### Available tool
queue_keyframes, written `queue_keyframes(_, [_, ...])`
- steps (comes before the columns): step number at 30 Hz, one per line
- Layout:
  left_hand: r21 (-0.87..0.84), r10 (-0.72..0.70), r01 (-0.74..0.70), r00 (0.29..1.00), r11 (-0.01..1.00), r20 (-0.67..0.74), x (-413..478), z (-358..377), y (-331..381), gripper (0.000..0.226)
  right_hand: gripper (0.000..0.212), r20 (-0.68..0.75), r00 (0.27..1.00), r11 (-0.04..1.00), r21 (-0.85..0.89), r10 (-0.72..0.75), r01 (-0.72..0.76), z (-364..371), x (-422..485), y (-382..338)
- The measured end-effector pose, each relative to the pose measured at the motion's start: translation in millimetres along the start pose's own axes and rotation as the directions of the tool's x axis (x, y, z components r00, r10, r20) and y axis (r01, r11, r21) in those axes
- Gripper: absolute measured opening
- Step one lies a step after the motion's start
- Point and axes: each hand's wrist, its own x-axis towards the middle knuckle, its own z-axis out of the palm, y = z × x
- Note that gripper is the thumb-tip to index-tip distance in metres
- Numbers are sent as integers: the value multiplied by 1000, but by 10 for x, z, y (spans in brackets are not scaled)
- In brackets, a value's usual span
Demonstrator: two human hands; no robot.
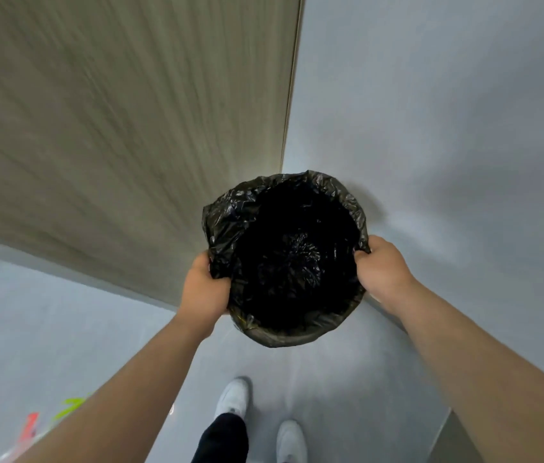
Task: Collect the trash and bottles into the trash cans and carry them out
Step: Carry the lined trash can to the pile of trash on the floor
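Note:
A round trash can lined with a black plastic bag [285, 259] is in the middle of the view, seen from above, in front of me. My left hand [205, 289] grips its left rim and the bag's edge. My right hand [382, 269] grips the right rim. The inside of the bag is dark, and I cannot tell what lies in it.
A wood-grain panel [123, 121] rises on the left and a grey wall [447, 111] on the right, meeting in a corner just behind the can. Below lies grey floor [63, 329] with my white shoes [233, 397]. Red and green items [50, 416] lie at the lower left.

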Motion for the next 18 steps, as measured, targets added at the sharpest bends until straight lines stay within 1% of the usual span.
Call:
queue_keyframes(5, [-28,14,-16,997,999,-79,-1009,-628,361,45,25,76,978,973,-108,-196,204,-243,-892,-517])
queue_keyframes(9, [-48,9,-19,979,999,-205,-1773,-1239,370,36,20,191,929,924,-156,-318,349,-141,-1603,-862])
queue_keyframes(10, [-62,-1,-14,970,998,-243,-1957,-1398,339,37,19,212,914,908,-169,-346,383,-95,-1783,-942])
queue_keyframes(12, [-115,-16,-21,949,993,-314,-2258,-1740,251,45,16,238,876,866,-182,-420,465,72,-2062,-1070])
queue_keyframes(15, [-182,-67,-10,910,983,-409,-2777,-2254,50,48,14,340,819,824,-178,-462,539,387,-2548,-1328])
queue_keyframes(16, [-207,-86,-10,890,978,-448,-2935,-2436,-30,49,15,377,791,803,-171,-482,571,516,-2714,-1447])
queue_keyframes(18, [-256,-118,-18,854,967,-507,-3247,-2802,-183,50,15,443,712,739,-150,-544,657,778,-3059,-1712])
